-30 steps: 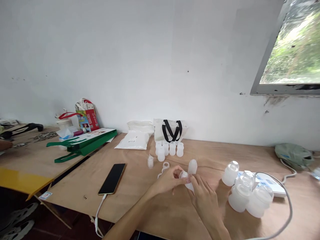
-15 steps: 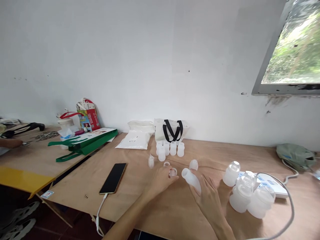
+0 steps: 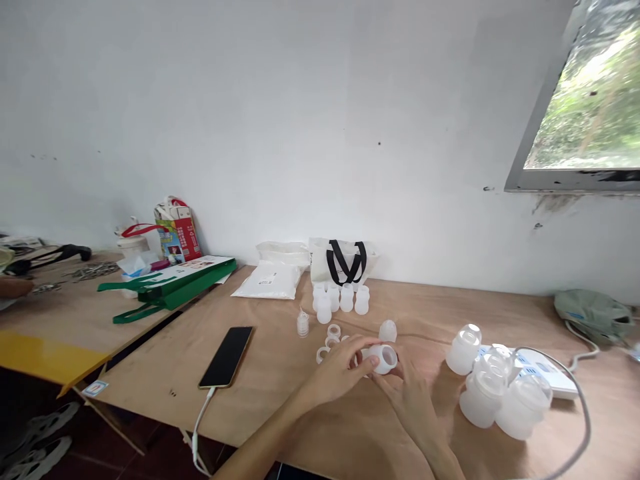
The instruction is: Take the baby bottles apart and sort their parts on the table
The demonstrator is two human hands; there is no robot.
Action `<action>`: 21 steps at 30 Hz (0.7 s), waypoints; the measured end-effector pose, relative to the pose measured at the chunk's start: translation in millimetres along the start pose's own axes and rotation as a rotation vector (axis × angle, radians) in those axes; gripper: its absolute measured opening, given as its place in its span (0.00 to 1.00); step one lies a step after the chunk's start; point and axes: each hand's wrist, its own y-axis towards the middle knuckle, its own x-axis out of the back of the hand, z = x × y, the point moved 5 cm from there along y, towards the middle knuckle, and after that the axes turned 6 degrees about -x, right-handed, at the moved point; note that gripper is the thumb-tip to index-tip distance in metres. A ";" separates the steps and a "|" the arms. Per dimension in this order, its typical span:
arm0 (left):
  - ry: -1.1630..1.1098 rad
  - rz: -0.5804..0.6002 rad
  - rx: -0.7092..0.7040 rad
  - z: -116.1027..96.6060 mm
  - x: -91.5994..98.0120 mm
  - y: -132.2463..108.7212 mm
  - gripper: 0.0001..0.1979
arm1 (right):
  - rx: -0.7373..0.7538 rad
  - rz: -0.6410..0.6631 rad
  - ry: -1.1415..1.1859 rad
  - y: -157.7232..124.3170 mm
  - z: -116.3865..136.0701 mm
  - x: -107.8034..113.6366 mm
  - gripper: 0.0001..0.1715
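My left hand (image 3: 340, 372) and my right hand (image 3: 410, 393) meet around a frosted white silicone bottle (image 3: 385, 359), its round open end turned towards me. The left fingertips press on its near side, and the right fingers cup it from below. Just beyond stands a small frosted cap (image 3: 387, 331). Several translucent rings (image 3: 325, 348) lie by my left fingers, partly hidden behind them. A small clear nipple-shaped piece (image 3: 303, 325) stands further left.
Several small frosted bottles (image 3: 337, 298) stand in a group before a white bag with black handles (image 3: 343, 263). Larger frosted bottles (image 3: 483, 393) crowd the right, near a grey cable (image 3: 585, 413). A charging phone (image 3: 226, 357) lies left. A co-worker's hand (image 3: 13, 287) shows far left.
My hands have closed together around the frosted bottle, which has turned its open end towards me. The clear ring earlier in my left fingers no longer shows.
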 end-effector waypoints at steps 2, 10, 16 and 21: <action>0.003 -0.002 -0.021 -1.7 -2.9 0.4 0.27 | -0.007 0.007 -0.030 0.6 -3.6 -0.1 0.20; 0.168 -0.293 0.089 23.8 16.5 24.3 0.21 | -0.057 0.065 0.164 -1.4 -21.2 -12.1 0.34; 0.252 -0.177 0.092 51.8 23.7 88.7 0.24 | -0.083 0.143 0.062 -6.0 -17.3 -18.8 0.23; 0.250 -0.074 0.053 75.8 5.5 125.5 0.19 | -0.064 0.153 0.010 -5.0 -7.4 -10.5 0.18</action>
